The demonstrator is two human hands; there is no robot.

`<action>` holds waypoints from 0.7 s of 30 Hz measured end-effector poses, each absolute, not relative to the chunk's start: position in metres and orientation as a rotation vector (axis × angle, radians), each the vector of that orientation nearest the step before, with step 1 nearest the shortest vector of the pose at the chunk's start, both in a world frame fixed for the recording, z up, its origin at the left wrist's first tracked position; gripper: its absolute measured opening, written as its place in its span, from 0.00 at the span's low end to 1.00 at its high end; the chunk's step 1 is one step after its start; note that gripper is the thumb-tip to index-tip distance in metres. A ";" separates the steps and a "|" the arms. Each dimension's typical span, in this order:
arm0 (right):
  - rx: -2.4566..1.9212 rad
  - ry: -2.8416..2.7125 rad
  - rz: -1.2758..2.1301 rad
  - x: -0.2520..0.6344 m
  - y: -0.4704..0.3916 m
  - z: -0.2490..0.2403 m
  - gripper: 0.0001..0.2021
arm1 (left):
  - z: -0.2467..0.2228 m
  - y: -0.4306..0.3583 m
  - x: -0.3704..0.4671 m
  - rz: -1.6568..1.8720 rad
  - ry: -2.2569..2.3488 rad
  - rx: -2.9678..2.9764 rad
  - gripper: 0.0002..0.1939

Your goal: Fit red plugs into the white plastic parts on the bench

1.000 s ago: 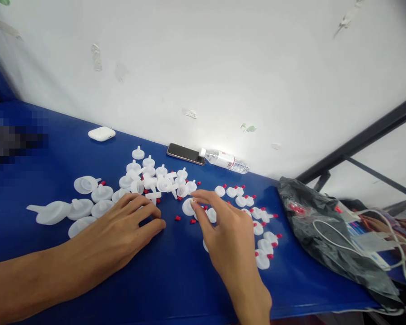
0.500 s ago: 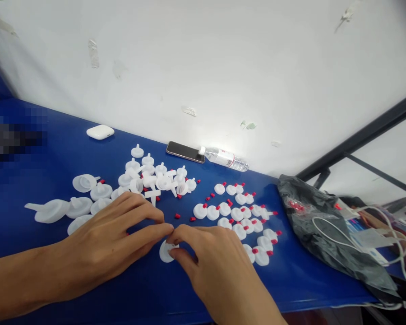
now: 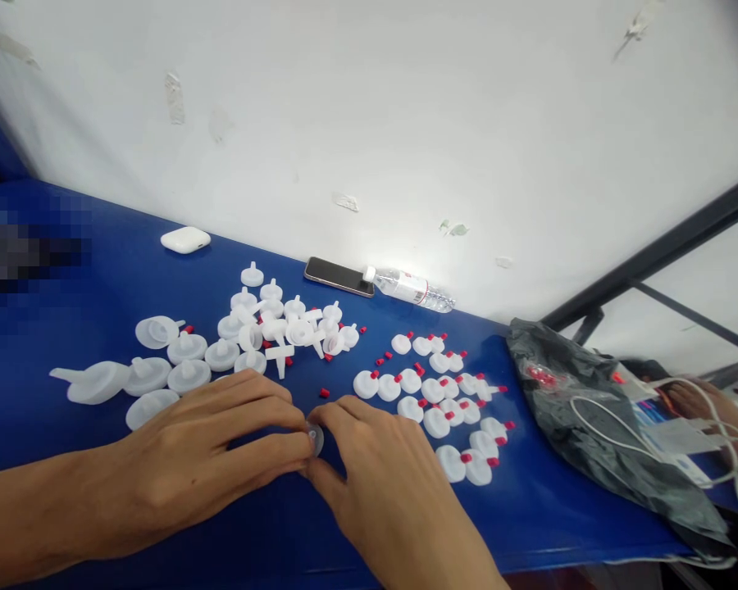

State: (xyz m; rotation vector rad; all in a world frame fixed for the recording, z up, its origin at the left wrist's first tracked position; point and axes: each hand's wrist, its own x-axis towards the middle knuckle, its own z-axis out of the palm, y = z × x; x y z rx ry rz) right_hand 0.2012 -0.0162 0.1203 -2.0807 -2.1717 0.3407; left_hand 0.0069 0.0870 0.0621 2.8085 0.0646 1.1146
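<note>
Between the fingertips of my two hands is a translucent white nozzle cap (image 3: 316, 440), mostly covered by the fingers. My left hand (image 3: 221, 447) pinches its left side with closed fingers. Thumb and index finger of my right hand (image 3: 375, 467) grip it from the other side. Beyond my left hand lies a loose heap of white nozzle caps (image 3: 221, 355), spouts pointing various ways. To the right, several nozzle caps with red tips (image 3: 436, 422) lie in uneven rows. A loose red tip (image 3: 324, 393) rests just past my fingers.
A phone (image 3: 338, 276) and a plastic bottle (image 3: 409, 288) lie along the wall, with a white earphone case (image 3: 185, 239) farther left. At the right are a dark plastic bag (image 3: 566, 426), a white cable (image 3: 608, 433) and another person's hand (image 3: 694, 401).
My fingers have closed in around the nozzle cap, which now shows less. My right hand has shifted slightly left, and the view has moved a little.
</note>
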 end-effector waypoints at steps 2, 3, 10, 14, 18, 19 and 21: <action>-2.064 -2.163 0.325 0.200 -0.017 0.121 0.05 | 0.065 0.086 0.007 1.114 0.080 2.825 0.14; -2.062 -2.164 0.319 0.199 -0.018 0.121 0.06 | 0.066 0.085 0.007 1.129 0.086 2.828 0.15; -2.018 -2.180 0.355 0.198 -0.019 0.123 0.06 | 0.068 0.086 0.004 1.123 0.089 2.792 0.19; -1.990 -2.196 0.308 0.196 -0.020 0.120 0.05 | 0.068 0.087 0.004 1.127 0.172 2.807 0.22; -1.956 -2.213 0.252 0.194 -0.022 0.119 0.03 | 0.067 0.085 0.005 1.070 0.221 2.800 0.21; -1.937 -2.209 0.225 0.194 -0.022 0.119 0.03 | 0.065 0.085 0.005 1.068 0.216 2.793 0.20; -1.882 -2.193 0.155 0.195 -0.022 0.118 0.03 | 0.061 0.086 0.004 1.086 0.184 2.782 0.19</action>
